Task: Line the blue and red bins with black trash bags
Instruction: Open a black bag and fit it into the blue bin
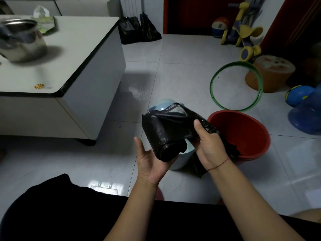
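Note:
A roll of black trash bags (171,131) is held above the light blue bin (181,160), which stands on the tiled floor and is mostly hidden behind it. My left hand (151,160) supports the roll's lower end from beneath with fingers spread. My right hand (208,141) grips the loose black film at the roll's right side, thumb on top. A strip of bag hangs below my right wrist. The red bin (243,134) stands just right of the blue one, with some black plastic lying over its near left rim.
A white cabinet (90,70) with a steel pot (22,42) stands to the left. Two filled black bags (137,30) lean on the far wall. A green hoop (236,86), an orange stool (269,73), a toy scooter (243,30) and blue toys (304,110) crowd the right.

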`<state>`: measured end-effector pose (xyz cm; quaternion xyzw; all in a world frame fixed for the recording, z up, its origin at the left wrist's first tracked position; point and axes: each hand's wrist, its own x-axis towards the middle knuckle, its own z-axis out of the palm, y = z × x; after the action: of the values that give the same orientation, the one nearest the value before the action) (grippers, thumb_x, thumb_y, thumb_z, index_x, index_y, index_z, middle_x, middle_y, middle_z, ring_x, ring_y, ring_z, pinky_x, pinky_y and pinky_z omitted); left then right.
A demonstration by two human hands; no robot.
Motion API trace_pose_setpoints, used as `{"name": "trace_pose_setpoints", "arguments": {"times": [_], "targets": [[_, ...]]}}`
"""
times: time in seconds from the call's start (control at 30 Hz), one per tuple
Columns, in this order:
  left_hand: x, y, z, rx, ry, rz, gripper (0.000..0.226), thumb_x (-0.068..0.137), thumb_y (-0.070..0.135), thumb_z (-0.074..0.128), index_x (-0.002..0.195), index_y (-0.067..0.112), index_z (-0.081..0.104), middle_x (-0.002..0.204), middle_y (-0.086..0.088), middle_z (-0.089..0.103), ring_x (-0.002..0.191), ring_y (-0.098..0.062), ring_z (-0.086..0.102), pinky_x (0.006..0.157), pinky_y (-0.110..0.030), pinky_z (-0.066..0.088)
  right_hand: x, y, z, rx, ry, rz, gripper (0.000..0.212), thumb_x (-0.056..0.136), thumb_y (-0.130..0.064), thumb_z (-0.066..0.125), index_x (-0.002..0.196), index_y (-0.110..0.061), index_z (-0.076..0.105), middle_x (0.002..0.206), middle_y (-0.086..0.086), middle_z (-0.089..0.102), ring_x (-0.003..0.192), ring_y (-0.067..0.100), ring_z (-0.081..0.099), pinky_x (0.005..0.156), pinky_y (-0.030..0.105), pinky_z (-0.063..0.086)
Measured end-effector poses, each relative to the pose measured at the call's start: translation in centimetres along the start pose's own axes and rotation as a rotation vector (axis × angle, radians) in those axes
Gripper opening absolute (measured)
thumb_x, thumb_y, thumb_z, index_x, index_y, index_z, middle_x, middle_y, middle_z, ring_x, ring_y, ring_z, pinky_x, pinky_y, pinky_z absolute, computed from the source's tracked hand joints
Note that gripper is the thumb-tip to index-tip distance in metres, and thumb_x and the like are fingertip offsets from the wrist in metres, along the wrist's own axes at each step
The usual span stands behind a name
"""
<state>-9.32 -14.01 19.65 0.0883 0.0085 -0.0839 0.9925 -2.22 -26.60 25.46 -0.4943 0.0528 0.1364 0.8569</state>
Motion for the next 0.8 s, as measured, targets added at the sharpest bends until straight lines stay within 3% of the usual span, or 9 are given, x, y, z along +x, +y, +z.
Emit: {"name": "trace_pose_setpoints", "arguments": {"times": [0.1,0.23,0.33,0.43,0.6,0.7,0.8], "targets": [[1.0,-0.2,0.6,0.003,0.026,-0.002,0.087,0.074,0.052,0.069,0.146,0.016,0.036,0.151,-0.013,0.033,0.141,-0.031,0.027,0.119,-0.048,0.011,-0.3,0.5,0.8,-0.019,-0.014,0.038,0.032,0.092,-0.014,0.054,0.119,0.002,0.059,0.116,0.017,0.067,0.108,0.026,0.065,0.092,0.036,0.052],[1.2,-0.3,0.3,-0.021,-0.049,0.027,0.091,0.074,0.052,0.068,0.149,0.018,0.029,0.155,-0.011,0.026,0.145,-0.029,0.019,0.119,-0.047,0.013,-0.1,0.1,0.5,0.020,0.031,0.084,0.030,0.093,-0.016,0.053,0.117,0.002,0.059,0.114,0.017,0.067,0.098,0.021,0.068,0.080,0.029,0.057],[0.9,-0.2,-0.2,-0.037,-0.044,0.068,0.095,0.072,0.056,0.067,0.150,0.021,0.025,0.157,-0.007,0.021,0.146,-0.029,0.014,0.119,-0.050,0.005,0.3,-0.4,-0.1,0.046,0.032,0.081,0.029,0.094,-0.015,0.051,0.116,0.003,0.059,0.108,0.014,0.069,0.092,0.019,0.070,0.072,0.028,0.058],[0.6,0.0,-0.7,-0.057,-0.041,0.119,0.103,0.063,0.057,0.074,0.149,0.027,0.026,0.150,-0.006,0.034,0.141,-0.027,0.026,0.115,-0.050,0.020,0.7,-0.9,-0.4,0.073,0.017,0.061,0.026,0.096,-0.014,0.048,0.111,0.002,0.061,0.098,0.010,0.073,0.089,0.019,0.071,0.070,0.029,0.058],[0.3,0.8,-0.8,-0.059,-0.071,0.216,0.086,0.059,0.052,0.080,0.134,0.020,0.053,0.138,-0.010,0.052,0.130,-0.032,0.042,0.104,-0.053,0.041,1.6,-2.0,-0.3,0.107,-0.017,0.027,0.023,0.097,-0.014,0.046,0.101,0.002,0.063,0.085,0.007,0.076,0.081,0.018,0.072,0.065,0.028,0.058],[0.1,1.7,-0.9,-0.074,-0.080,0.217,0.083,0.061,0.049,0.080,0.133,0.015,0.055,0.136,-0.014,0.055,0.126,-0.036,0.049,0.095,-0.055,0.046,2.4,-3.0,-0.3,0.106,-0.021,-0.004,0.021,0.097,-0.013,0.047,0.092,-0.002,0.064,0.080,0.006,0.076,0.078,0.017,0.073,0.065,0.029,0.058],[-0.4,3.1,-1.6,0.019,0.006,0.259,0.080,0.058,0.046,0.083,0.128,0.015,0.060,0.135,-0.012,0.057,0.126,-0.033,0.051,0.097,-0.056,0.044,3.4,-3.7,0.0,0.076,-0.014,-0.017,0.020,0.096,-0.014,0.048,0.097,-0.002,0.064,0.086,0.007,0.075,0.086,0.020,0.070,0.073,0.035,0.059]]}}
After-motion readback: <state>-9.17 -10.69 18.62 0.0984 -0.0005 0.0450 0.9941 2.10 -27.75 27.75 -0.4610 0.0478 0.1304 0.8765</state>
